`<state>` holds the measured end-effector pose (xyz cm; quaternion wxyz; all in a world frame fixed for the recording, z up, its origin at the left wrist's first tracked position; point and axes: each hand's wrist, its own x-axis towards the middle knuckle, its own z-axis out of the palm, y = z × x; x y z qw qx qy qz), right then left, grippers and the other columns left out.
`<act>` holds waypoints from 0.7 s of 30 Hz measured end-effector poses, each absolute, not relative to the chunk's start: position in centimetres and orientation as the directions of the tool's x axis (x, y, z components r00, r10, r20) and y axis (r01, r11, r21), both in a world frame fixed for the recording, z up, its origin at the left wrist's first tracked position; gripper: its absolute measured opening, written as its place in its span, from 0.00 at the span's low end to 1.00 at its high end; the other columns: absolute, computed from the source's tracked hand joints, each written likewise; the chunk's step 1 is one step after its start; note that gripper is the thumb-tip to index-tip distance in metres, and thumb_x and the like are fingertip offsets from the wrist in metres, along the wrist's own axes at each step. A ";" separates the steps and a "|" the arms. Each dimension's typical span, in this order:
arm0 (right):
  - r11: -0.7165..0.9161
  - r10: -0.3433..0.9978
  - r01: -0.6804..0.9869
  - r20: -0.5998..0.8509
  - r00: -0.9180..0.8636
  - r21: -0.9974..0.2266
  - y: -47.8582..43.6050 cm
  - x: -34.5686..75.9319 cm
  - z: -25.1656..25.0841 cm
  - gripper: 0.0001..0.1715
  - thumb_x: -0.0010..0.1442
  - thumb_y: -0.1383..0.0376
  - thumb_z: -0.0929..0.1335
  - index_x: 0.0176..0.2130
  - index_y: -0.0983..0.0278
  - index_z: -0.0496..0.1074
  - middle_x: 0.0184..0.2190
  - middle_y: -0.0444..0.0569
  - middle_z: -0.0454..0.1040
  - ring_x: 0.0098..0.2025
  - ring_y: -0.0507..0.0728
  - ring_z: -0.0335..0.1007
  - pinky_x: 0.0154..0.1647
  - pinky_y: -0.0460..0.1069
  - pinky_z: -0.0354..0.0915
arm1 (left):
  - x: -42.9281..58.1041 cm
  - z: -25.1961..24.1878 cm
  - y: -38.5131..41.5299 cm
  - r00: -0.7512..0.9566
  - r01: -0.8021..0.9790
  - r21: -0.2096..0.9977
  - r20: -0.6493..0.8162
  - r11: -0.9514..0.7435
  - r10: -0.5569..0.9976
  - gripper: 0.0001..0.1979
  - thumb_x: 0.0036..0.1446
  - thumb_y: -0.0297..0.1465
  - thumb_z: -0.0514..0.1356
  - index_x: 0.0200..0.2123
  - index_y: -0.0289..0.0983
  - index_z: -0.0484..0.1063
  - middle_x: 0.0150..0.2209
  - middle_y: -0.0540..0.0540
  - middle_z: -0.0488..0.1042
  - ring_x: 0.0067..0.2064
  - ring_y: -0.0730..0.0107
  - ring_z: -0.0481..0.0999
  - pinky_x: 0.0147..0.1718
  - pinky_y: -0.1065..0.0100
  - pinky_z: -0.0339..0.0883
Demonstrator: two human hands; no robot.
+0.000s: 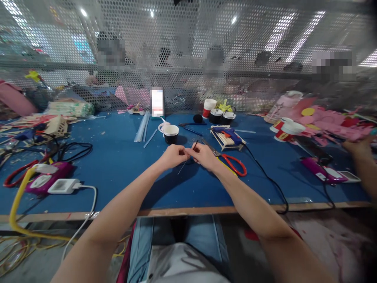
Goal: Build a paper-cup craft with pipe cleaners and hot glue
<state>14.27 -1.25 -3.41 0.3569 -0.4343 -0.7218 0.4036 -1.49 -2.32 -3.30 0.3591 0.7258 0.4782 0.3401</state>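
Observation:
Both hands meet over the middle of the blue table [123,173], fingertips pinched close together. My left hand [173,155] and my right hand [204,155] are closed on a thin dark wire [183,166]; one end slants down below the fingers and a short dark tip sticks up by the right hand. What lies between the fingertips is mostly hidden. Just behind the left hand stands a black and white paper cup [171,135]. Scissors with red handles [235,164] lie beside the right hand, over a yellow strip.
A blue glue gun [228,133] rests on a small wooden rack [224,143], its cord running to the front edge. Power strips [48,179] and cables lie at left. Clear glue sticks [142,127] and a lit phone [157,102] stand behind. Another person's hand [361,147] is at far right.

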 end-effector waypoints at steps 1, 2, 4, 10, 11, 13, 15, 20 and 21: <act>0.276 0.909 0.291 0.150 -0.388 -0.916 -1.2 14.3 -3.4 0.20 0.52 0.50 0.65 0.27 0.64 0.61 0.15 0.39 0.61 0.16 0.47 0.56 0.17 0.43 0.54 | -1.5 -3.2 -2.4 0.321 0.412 0.871 0.136 -0.267 0.937 0.13 0.45 0.37 0.58 0.19 0.32 0.64 0.18 0.53 0.60 0.22 0.81 0.55 0.20 0.75 0.48; 0.258 0.900 0.239 0.144 -0.411 -0.936 -1.2 14.4 -3.4 0.19 0.52 0.50 0.65 0.29 0.64 0.62 0.17 0.39 0.63 0.18 0.47 0.58 0.17 0.43 0.56 | -1.6 -3.0 -2.4 0.334 0.369 0.897 0.115 -0.242 0.935 0.13 0.44 0.37 0.59 0.19 0.32 0.65 0.18 0.53 0.60 0.21 0.81 0.55 0.20 0.75 0.48; 0.231 0.880 0.145 0.143 -0.453 -0.962 -1.1 14.6 -3.3 0.18 0.52 0.52 0.66 0.31 0.64 0.63 0.20 0.41 0.65 0.20 0.47 0.61 0.19 0.43 0.59 | -1.6 -2.6 -2.5 0.365 0.285 0.945 0.050 -0.163 0.930 0.13 0.43 0.37 0.60 0.21 0.32 0.66 0.18 0.54 0.61 0.20 0.82 0.54 0.19 0.74 0.46; 0.189 0.862 0.168 0.082 -0.500 -0.967 -0.9 15.1 -3.1 0.19 0.51 0.52 0.67 0.29 0.66 0.62 0.18 0.41 0.65 0.18 0.46 0.60 0.18 0.43 0.59 | -1.8 -2.1 -2.4 0.428 0.217 0.975 -0.051 -0.048 0.902 0.13 0.41 0.37 0.62 0.22 0.32 0.66 0.18 0.55 0.62 0.19 0.84 0.52 0.19 0.73 0.43; 0.203 0.868 0.198 0.082 -0.490 -0.959 -0.9 15.0 -3.1 0.20 0.51 0.52 0.67 0.28 0.66 0.63 0.18 0.41 0.65 0.18 0.46 0.60 0.18 0.43 0.59 | -1.8 -2.3 -2.3 0.430 0.216 0.975 -0.039 -0.061 0.902 0.13 0.41 0.36 0.62 0.21 0.32 0.66 0.19 0.54 0.62 0.20 0.83 0.54 0.19 0.74 0.44; 0.231 0.883 0.253 0.093 -0.459 -0.939 -1.1 14.7 -3.1 0.20 0.51 0.51 0.66 0.28 0.66 0.63 0.18 0.41 0.65 0.18 0.46 0.60 0.17 0.42 0.58 | -1.9 -2.9 -2.2 0.422 0.211 0.973 -0.001 -0.097 0.907 0.12 0.40 0.35 0.62 0.21 0.31 0.66 0.19 0.54 0.64 0.21 0.82 0.56 0.21 0.74 0.46; 0.248 0.901 0.307 0.102 -0.422 -0.919 -1.2 14.4 -3.2 0.20 0.51 0.51 0.66 0.28 0.66 0.63 0.17 0.41 0.65 0.17 0.46 0.60 0.16 0.42 0.57 | -1.8 -3.5 -2.1 0.391 0.205 0.970 0.043 -0.133 0.920 0.11 0.40 0.35 0.61 0.20 0.32 0.66 0.18 0.54 0.63 0.21 0.82 0.57 0.21 0.74 0.46; 0.291 0.925 0.414 0.143 -0.351 -0.863 -1.2 14.1 -3.6 0.20 0.52 0.50 0.65 0.27 0.66 0.64 0.15 0.42 0.65 0.16 0.48 0.60 0.16 0.43 0.57 | -1.7 -4.4 -2.4 0.319 0.221 0.956 0.114 -0.191 0.941 0.11 0.43 0.35 0.60 0.20 0.32 0.65 0.17 0.55 0.60 0.21 0.82 0.55 0.21 0.74 0.45; 0.302 0.926 0.428 0.156 -0.343 -0.852 -1.2 14.0 -3.7 0.21 0.52 0.50 0.65 0.27 0.66 0.64 0.15 0.42 0.65 0.16 0.48 0.60 0.16 0.44 0.57 | -1.7 -4.4 -2.5 0.318 0.226 0.954 0.120 -0.198 0.940 0.11 0.43 0.34 0.60 0.20 0.32 0.65 0.18 0.54 0.61 0.21 0.82 0.55 0.21 0.74 0.46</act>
